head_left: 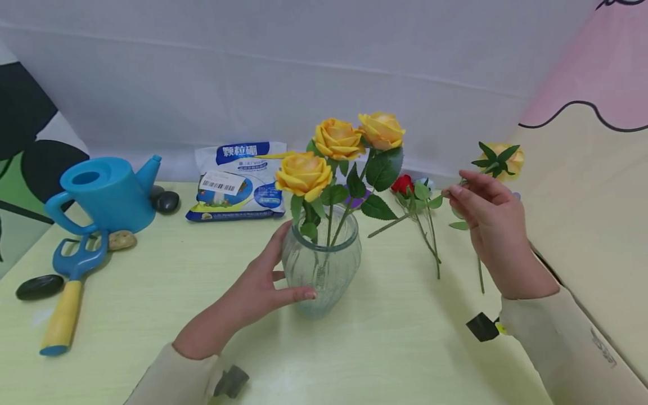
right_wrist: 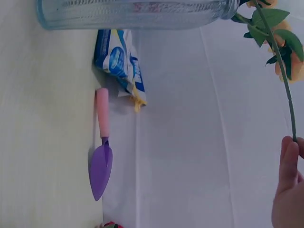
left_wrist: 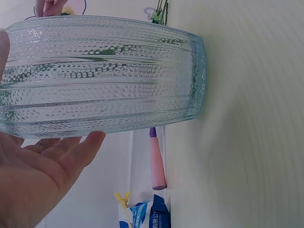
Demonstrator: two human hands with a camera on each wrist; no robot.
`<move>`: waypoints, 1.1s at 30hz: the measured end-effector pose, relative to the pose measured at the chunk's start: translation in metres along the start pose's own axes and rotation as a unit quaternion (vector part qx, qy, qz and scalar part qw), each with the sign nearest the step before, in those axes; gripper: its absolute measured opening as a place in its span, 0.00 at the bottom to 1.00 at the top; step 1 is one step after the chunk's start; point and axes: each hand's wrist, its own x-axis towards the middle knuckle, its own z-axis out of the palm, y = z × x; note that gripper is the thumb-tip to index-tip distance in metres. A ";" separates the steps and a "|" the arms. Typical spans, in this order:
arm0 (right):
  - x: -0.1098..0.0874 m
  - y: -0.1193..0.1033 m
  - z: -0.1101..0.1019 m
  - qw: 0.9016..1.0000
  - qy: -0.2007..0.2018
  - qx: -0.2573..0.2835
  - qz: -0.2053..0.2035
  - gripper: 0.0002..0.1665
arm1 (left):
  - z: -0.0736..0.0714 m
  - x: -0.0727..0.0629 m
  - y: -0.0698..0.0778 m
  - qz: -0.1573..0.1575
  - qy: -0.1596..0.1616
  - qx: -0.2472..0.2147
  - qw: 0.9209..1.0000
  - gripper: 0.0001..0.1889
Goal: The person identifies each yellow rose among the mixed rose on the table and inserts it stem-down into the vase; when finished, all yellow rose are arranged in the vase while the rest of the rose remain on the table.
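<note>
A ribbed clear glass vase (head_left: 324, 270) stands on the table with three yellow roses (head_left: 336, 139) in it. My left hand (head_left: 258, 287) grips the vase's left side, thumb across the front and fingers behind; in the left wrist view the fingers (left_wrist: 76, 156) lie along the textured glass. To the right, my right hand (head_left: 493, 225) pinches the green stem (right_wrist: 287, 90) of another yellow rose (head_left: 510, 160). This rose's head is beyond the hand, and its stem slants down left toward the vase. Part of the stem is hidden by the fingers.
Behind the right hand lie a red rose (head_left: 403, 184) and several loose stems. A purple trowel (right_wrist: 100, 166) with a pink handle lies behind the vase. A printed bag (head_left: 240, 183), blue watering can (head_left: 108, 194), hand fork (head_left: 71, 304) and dark stones (head_left: 167, 202) are farther left.
</note>
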 end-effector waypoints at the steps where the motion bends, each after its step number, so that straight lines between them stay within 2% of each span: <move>1: -0.002 -0.001 0.003 1.000 -0.002 0.009 -0.006 0.14 | 0.000 0.000 0.000 -0.002 0.001 0.000 1.000 0.55; 6: -0.009 -0.004 0.017 0.999 -0.010 0.033 -0.037 0.14 | 0.000 -0.001 0.001 -0.011 0.004 0.005 1.000 0.56; 9: -0.013 -0.003 0.024 0.998 -0.006 0.030 -0.055 0.14 | 0.000 0.000 -0.001 -0.010 0.003 0.006 1.000 0.56; 14: -0.020 -0.001 0.035 0.995 0.022 0.006 -0.093 0.15 | 0.001 0.000 -0.001 0.003 -0.001 0.001 1.000 0.55; 17: -0.024 0.000 0.040 0.990 0.030 -0.019 -0.134 0.16 | 0.001 0.000 -0.001 0.005 0.000 -0.001 1.000 0.55; 22: -0.034 0.003 0.048 0.978 -0.009 -0.030 -0.206 0.17 | 0.001 0.001 0.000 0.000 0.001 0.001 1.000 0.55; 24: -0.038 0.005 0.051 0.972 -0.032 -0.036 -0.232 0.17 | 0.001 0.001 0.000 0.001 0.000 0.002 1.000 0.55; 27: -0.045 0.008 0.055 0.957 -0.061 -0.056 -0.279 0.17 | 0.001 0.001 0.000 0.002 -0.001 0.000 1.000 0.55; 33: -0.056 0.017 0.068 0.911 -0.109 -0.079 -0.390 0.18 | 0.001 0.000 -0.001 0.003 0.002 0.001 1.000 0.55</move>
